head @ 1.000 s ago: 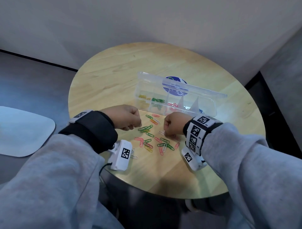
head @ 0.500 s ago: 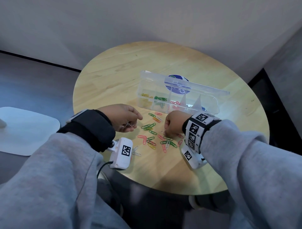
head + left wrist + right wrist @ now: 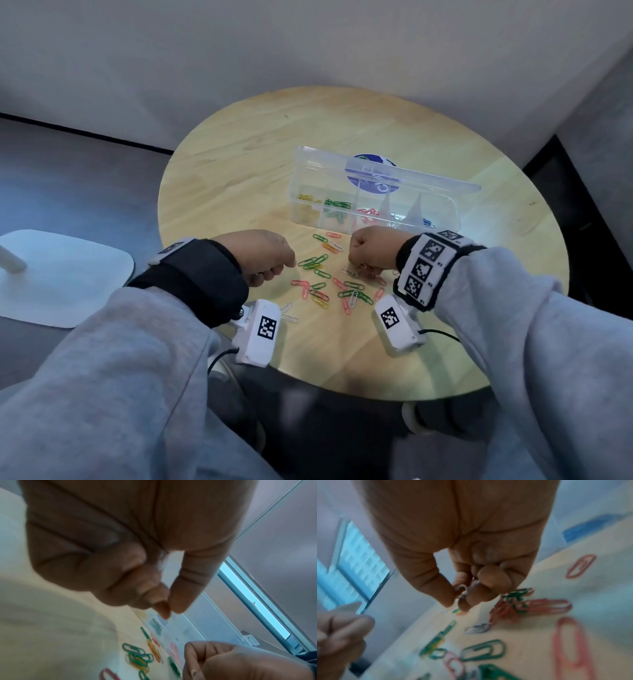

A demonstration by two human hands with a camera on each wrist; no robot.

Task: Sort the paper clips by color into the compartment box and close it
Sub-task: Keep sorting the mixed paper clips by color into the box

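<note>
In the head view both hands hover over the clips (image 3: 329, 281) scattered across the middle of the round desk (image 3: 239, 164). The left hand (image 3: 263, 257), left of centre, has its fingers curled; the left wrist view shows thumb and forefinger tips meeting, with something pale and blurred tucked against the palm (image 3: 162, 561) that may be a white clip, though I cannot tell for sure. The right hand (image 3: 371, 248), right of centre, is clenched; in the right wrist view its fingertips pinch a white clip (image 3: 461, 590) just above the pile.

The loose clips are green, red, yellow and white, some overlapping, lying between and below the two hands. Two white ones sit apart at the lower left of the pile, beside the left wrist camera (image 3: 262, 330).

The box (image 3: 373, 202) stands just above the hands in the frame, clear plastic, its lid (image 3: 387, 168) open and tilted back. Its compartments from left to right hold yellow, green, red, pale and blue clips.

A white board (image 3: 65, 274) lies at the left edge, off the desk.
</note>
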